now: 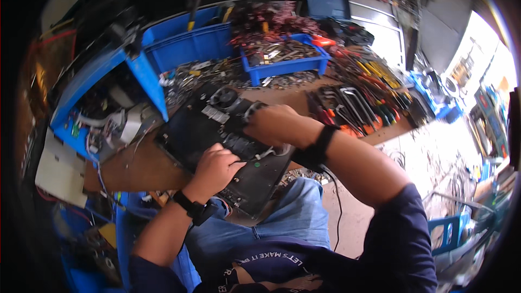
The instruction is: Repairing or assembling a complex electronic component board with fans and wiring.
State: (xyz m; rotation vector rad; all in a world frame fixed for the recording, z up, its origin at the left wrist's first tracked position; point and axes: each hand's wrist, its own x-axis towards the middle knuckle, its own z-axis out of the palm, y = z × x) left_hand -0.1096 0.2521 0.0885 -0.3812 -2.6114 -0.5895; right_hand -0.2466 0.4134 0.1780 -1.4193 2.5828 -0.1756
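Black device (230,141), innards on show!
Left hand (216,167) lies half-curled on it, right hand (275,126) bunches over its right side, holds impossible to tell; it overhangs the tabletop's (130,172) near edge.

A workshop, this, and the bench (290,96) says so at once! Along its far edge stand a blue bin (190,49) and a blue tray (287,69) heaped with metal scraps (287,51), loose bits (184,76) strewn around them (some clutter, that). Over to the right end: hand tools (377,73) in close rows, yellow and red handles showing! Left end, a blue crate (153,89) of cables; near edge, an opened black electronic chassis (255,184).
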